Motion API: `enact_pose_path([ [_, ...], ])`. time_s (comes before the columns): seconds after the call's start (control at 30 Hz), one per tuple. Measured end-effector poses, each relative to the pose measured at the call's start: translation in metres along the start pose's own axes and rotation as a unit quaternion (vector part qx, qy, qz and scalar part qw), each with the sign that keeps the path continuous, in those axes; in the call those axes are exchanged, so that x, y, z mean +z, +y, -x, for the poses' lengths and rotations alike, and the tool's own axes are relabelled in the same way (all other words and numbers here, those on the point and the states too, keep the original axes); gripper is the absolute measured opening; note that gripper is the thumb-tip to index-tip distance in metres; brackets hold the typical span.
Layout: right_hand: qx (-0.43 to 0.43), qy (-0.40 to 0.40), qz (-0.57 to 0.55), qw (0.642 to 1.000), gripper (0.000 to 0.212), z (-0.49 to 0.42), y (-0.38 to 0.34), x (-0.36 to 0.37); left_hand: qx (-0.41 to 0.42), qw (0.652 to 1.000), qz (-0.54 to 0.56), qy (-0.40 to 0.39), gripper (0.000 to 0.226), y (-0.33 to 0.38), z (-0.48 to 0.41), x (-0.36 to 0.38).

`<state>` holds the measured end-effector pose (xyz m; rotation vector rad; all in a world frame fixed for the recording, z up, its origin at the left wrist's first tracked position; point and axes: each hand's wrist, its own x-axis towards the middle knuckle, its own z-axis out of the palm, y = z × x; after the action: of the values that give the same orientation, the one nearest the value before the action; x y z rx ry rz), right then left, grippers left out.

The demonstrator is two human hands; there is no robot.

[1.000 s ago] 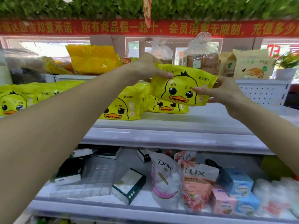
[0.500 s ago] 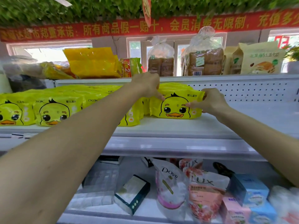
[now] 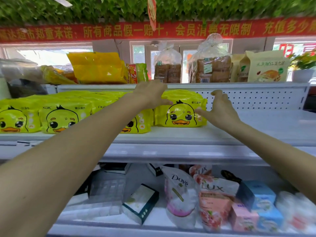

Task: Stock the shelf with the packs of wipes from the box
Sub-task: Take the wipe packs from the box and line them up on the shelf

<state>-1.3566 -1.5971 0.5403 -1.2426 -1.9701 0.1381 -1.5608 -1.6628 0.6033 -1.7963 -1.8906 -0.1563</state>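
Observation:
A yellow pack of wipes [image 3: 179, 112] with a duck face stands upright on the white middle shelf [image 3: 188, 134], at the right end of a row of like packs [image 3: 59, 115]. My left hand [image 3: 150, 93] rests on the pack's top left corner, fingers spread over it. My right hand [image 3: 220, 108] is at the pack's right edge with fingers spread, thumb touching the front; it holds nothing. The box is out of view.
Bagged bread [image 3: 210, 64], yellow bags [image 3: 97, 67] and paper snack bags [image 3: 268, 67] line the top shelf. Below are Dove [image 3: 179, 194] and Lux [image 3: 213, 200] refill pouches and small boxes. A perforated white back panel [image 3: 256, 98] sits behind bare shelf to the right.
The pack went from being held in the air by both hands to standing on the shelf. My right hand has let go and spread its fingers.

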Motion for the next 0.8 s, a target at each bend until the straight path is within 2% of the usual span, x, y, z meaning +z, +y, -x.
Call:
enact_pose_path([
  [0.17, -0.021, -0.001, -0.007, 1.0, 0.084, 0.028, -0.019, -0.027, 0.063, 0.992, 0.11, 0.029, 0.071, -0.006, 0.043, -0.03],
  [0.37, -0.069, 0.0, 0.013, 0.998, 0.082, 0.085, -0.061, -0.048, 0.108, 0.981, 0.147, 0.059, 0.069, -0.015, 0.11, -0.056],
  [0.53, -0.108, -0.043, 0.017, 0.993, 0.083, 0.146, -0.091, -0.047, 0.127, 0.974, 0.187, 0.025, 0.068, -0.024, 0.173, -0.053],
  [0.63, -0.177, -0.06, 0.119, 0.975, 0.082, 0.189, -0.101, -0.04, 0.151, 0.974, 0.166, -0.018, 0.068, -0.027, 0.212, -0.042],
  [0.73, -0.243, -0.094, 0.234, 0.937, 0.085, 0.218, -0.104, -0.034, 0.171, 0.975, 0.135, -0.036, 0.071, -0.031, 0.243, -0.029],
  [0.8, -0.26, -0.138, 0.272, 0.916, 0.088, 0.24, -0.102, -0.023, 0.182, 0.973, 0.134, -0.044, 0.073, -0.031, 0.266, -0.013],
])
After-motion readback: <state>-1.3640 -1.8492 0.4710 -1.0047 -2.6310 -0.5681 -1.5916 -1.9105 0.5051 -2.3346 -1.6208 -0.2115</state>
